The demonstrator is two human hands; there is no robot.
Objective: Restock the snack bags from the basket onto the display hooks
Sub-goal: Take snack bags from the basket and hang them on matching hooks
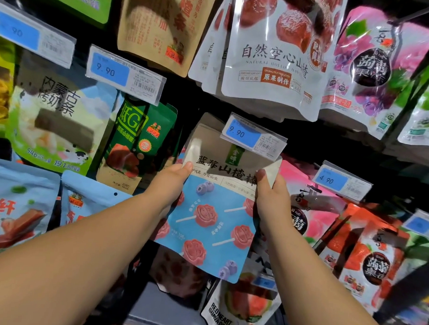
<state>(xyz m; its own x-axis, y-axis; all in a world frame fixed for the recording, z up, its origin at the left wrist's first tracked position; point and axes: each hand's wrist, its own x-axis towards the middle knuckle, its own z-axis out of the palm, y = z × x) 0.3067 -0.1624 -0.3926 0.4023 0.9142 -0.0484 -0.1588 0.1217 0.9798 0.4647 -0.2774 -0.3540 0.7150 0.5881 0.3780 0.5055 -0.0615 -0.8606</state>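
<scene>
Just under the tag (254, 137), the bag (214, 211) is being held upright, its side edges being pinched by the clamped fingers of the left hand (170, 185) and right hand (271, 198), its top reaching above both toward the hidden hook.

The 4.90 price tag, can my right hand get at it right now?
Probably, yes: the right hand sits just left of the 4.90 price tag with nothing between them, though it grips the lollipop bag.

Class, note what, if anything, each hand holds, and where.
One beige-and-blue lollipop-printed snack bag: left hand grips its upper left edge, right hand its upper right edge.
</scene>
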